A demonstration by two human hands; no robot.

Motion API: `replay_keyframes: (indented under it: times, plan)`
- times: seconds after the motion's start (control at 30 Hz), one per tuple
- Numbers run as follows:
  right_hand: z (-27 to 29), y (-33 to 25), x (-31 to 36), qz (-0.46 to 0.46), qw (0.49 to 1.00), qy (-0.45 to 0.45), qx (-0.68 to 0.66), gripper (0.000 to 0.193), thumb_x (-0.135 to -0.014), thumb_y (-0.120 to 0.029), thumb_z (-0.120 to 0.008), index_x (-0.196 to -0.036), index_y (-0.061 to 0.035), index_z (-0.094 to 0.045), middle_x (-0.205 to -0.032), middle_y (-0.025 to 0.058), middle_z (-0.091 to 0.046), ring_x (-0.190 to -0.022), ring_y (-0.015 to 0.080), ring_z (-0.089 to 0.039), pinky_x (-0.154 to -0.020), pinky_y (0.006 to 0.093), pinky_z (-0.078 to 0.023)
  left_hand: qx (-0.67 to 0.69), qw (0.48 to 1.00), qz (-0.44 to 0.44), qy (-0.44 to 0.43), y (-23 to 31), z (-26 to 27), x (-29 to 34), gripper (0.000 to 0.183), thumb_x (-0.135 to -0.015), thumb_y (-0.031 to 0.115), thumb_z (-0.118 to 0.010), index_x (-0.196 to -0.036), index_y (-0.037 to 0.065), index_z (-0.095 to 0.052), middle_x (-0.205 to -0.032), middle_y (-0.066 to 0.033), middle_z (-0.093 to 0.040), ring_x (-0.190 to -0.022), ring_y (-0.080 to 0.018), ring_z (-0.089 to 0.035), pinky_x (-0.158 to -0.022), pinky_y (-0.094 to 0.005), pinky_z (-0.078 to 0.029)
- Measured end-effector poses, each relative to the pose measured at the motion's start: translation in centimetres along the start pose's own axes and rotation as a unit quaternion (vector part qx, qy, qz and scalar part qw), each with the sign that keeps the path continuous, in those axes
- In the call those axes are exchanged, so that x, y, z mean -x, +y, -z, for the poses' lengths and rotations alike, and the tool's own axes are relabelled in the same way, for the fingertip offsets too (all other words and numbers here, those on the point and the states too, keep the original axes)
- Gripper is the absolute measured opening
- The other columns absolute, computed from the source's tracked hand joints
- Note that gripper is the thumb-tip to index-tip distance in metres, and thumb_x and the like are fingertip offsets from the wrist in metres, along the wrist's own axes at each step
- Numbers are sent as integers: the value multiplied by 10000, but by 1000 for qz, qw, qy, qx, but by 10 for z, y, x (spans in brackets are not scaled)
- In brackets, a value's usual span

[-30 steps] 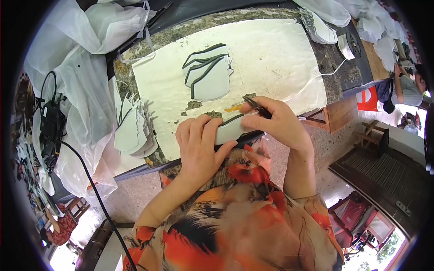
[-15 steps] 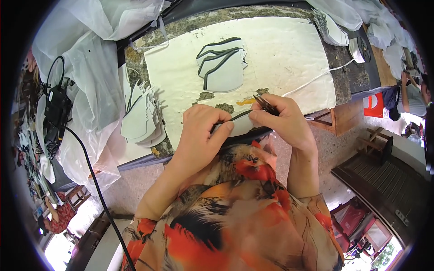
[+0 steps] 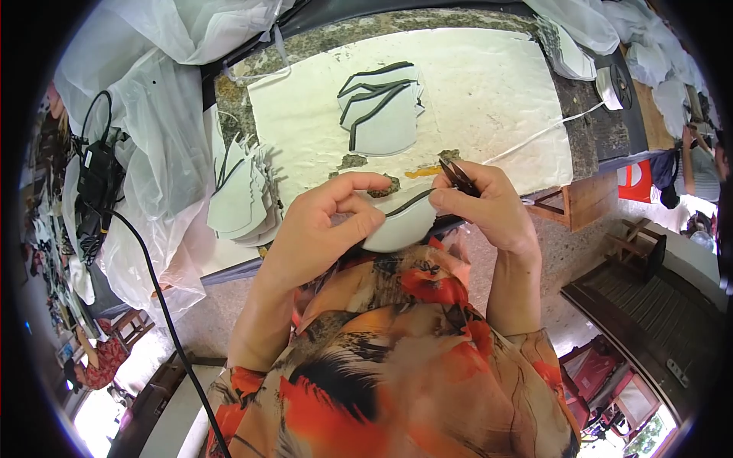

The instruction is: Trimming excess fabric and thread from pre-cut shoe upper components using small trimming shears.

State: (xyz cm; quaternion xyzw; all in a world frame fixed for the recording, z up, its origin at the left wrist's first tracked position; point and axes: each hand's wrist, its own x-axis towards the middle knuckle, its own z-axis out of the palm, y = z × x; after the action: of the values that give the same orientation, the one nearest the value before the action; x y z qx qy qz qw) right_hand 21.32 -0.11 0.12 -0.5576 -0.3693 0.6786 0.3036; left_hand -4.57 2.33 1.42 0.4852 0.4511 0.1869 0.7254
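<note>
Between my hands, at the table's near edge, is a pale grey curved fabric piece with a black strip along its upper edge. My left hand pinches its left end between thumb and fingers, the index finger stretched out above. My right hand grips the right end with thumb and fingertip. Tucked in that same hand is a small dark tool with two pointed blades, like thread snips. Beyond lies an overlapping stack of similar black-edged pieces.
A pale worn sheet covers the table. More cut pieces are piled at the left, others at the far right. A white tape runs from a reel. Plastic sheeting and a black cable lie left.
My left hand has turned and its index finger has lifted off the piece. The piece has tilted, showing more of its pale face. My right hand keeps its grip.
</note>
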Motion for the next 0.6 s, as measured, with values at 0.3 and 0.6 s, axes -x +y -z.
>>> replay_keyframes:
  times: [0.3, 0.6]
  plan:
    - [0, -6, 2, -2, 998, -32, 45, 139, -909, -135, -755, -950, -19, -688, -831, -44, -621, -778, 40, -541, -694, 217, -439, -66, 997, -18, -32, 15, 4, -14, 364, -1003, 182, -647, -1314, -6, -624, -1004, -28, -703, -897, -87, -623, -840, -246, -490]
    - [7, -2, -4, 318, 917, -28, 240, 206, -962, -136, -645, -1134, -46, -715, -1087, 92, -674, -961, 222, -640, -830, 334, -525, -53, 996, 62, -42, 5, 2, -29, 193, -933, 176, -738, -1004, -3, -722, -749, 71, -602, -695, -2, -502, -606, -201, -401]
